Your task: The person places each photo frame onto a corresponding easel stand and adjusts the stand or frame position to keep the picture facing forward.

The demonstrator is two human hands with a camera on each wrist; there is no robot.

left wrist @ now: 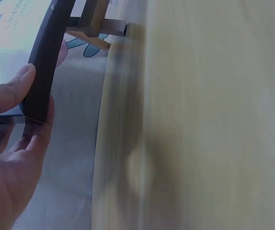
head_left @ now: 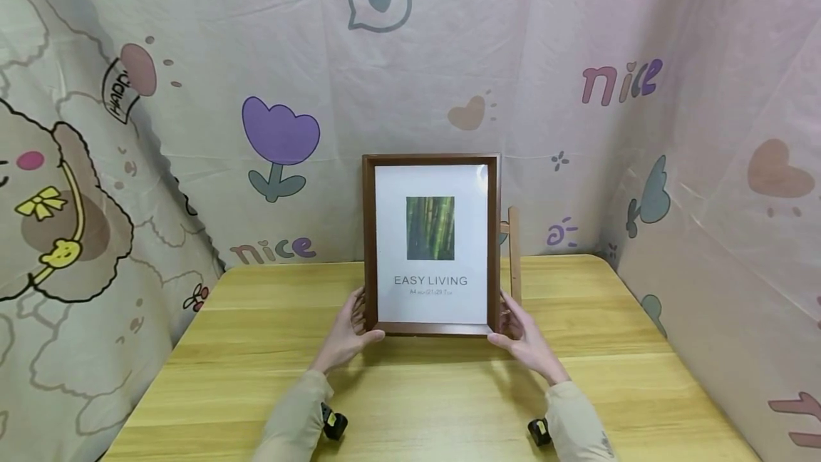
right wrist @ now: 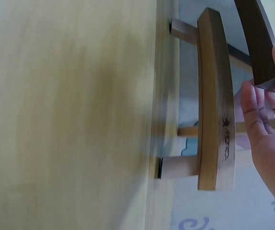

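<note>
Upright between both hands is a brown picture frame with a white insert printed "EASY LIVING" and a small green bamboo picture. My left hand grips its lower left corner, thumb on the front and fingers under and behind. At the lower right corner my right hand holds it the same way. Behind the frame stands a wooden easel, mostly hidden in the head view. The right wrist view shows the frame raised above the easel's ledge.
The easel's feet stand on a light wood-grain table, near its far edge. A printed cloth hangs behind the table and along both sides. Black wrist cameras sit at both sleeves.
</note>
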